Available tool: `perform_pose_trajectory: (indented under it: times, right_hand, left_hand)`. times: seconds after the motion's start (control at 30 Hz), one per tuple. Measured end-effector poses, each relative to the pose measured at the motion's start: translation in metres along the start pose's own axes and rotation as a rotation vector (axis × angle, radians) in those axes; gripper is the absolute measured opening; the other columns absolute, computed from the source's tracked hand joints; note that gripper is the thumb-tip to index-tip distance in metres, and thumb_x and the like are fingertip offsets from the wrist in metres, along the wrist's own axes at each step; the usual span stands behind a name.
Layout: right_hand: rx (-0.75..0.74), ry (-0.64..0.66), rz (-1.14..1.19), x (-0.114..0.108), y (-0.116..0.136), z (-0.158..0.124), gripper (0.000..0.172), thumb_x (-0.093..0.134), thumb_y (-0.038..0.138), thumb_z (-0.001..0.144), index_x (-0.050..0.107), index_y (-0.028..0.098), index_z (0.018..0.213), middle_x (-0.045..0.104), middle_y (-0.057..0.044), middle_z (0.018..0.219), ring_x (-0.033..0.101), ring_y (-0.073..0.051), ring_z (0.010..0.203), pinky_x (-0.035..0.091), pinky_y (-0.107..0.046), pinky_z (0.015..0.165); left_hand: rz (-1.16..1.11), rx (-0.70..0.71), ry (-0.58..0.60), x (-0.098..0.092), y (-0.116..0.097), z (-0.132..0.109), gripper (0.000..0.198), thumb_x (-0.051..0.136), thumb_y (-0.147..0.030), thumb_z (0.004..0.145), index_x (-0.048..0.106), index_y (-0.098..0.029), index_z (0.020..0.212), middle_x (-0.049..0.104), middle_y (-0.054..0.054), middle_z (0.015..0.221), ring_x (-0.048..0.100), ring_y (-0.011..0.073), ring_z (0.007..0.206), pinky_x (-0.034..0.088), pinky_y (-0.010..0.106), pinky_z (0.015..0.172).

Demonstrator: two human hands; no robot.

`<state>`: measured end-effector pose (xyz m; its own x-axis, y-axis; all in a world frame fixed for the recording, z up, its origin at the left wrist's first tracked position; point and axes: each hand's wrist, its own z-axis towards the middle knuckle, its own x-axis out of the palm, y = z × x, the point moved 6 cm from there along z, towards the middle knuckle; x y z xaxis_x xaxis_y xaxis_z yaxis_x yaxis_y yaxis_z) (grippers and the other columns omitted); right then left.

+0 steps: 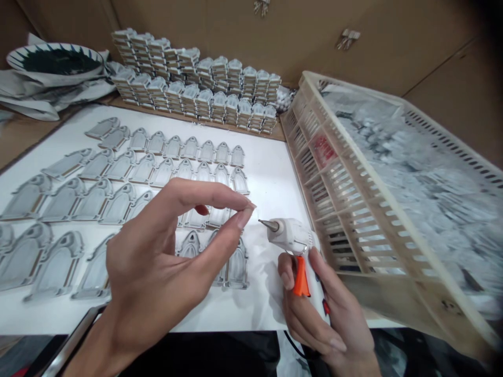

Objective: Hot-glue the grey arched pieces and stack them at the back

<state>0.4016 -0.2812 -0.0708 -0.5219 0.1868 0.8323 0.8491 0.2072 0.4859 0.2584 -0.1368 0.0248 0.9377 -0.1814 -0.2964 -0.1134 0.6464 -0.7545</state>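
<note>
My right hand (318, 309) is wrapped round the grip of a white hot glue gun (293, 235) with an orange trigger (301, 277). Its metal nozzle points left, toward my other hand's fingertips, with a small gap between. Thumb and index finger of my left hand (176, 256) are pinched together; whatever sits between the tips is too small to name. Beneath and beyond that hand, rows of small grey-white arched pieces (94, 199) lie on a white tabletop (267, 173). The left hand hides some of them.
Stacks of similar arched pieces (188, 99) stand along the back. At right is a cream plastic crate (353, 178) full of clear-wrapped items (393, 136). A bowl (58, 60) with dark green contents rests on crumpled paper (51, 94) at back left. Metal clips (348, 39) hang on the cardboard wall (298, 31).
</note>
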Motion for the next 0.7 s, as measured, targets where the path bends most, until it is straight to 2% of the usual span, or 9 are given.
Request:
perform_pose_trajectory:
  times: [0.27, 0.7]
  right_hand:
    - [-0.001, 0.000, 0.008, 0.0013, -0.0001, 0.0002, 0.051, 0.051, 0.058, 0.117, 0.079, 0.017, 0.105, 0.032, 0.013, 0.039, 0.014, -0.003, 0.028, 0.028, -0.011, 0.038]
    - [-0.004, -0.002, 0.004, 0.0000, 0.0003, 0.0001, 0.052, 0.050, 0.058, 0.118, 0.079, 0.017, 0.105, 0.032, 0.013, 0.039, 0.014, -0.003, 0.028, 0.028, -0.011, 0.038]
  left_hand:
    - [0.013, 0.008, 0.007, -0.0006, -0.0008, 0.0000, 0.018, 0.075, -0.021, 0.104, 0.072, -0.036, 0.112, 0.078, -0.005, 0.104, 0.075, 0.0218, 0.094, 0.060, 0.050, 0.080]
    - [-0.002, 0.004, 0.001, -0.0016, 0.0001, -0.0004, 0.017, 0.076, -0.024, 0.103, 0.074, -0.038, 0.113, 0.079, -0.006, 0.104, 0.077, 0.0239, 0.094, 0.062, 0.050, 0.079]
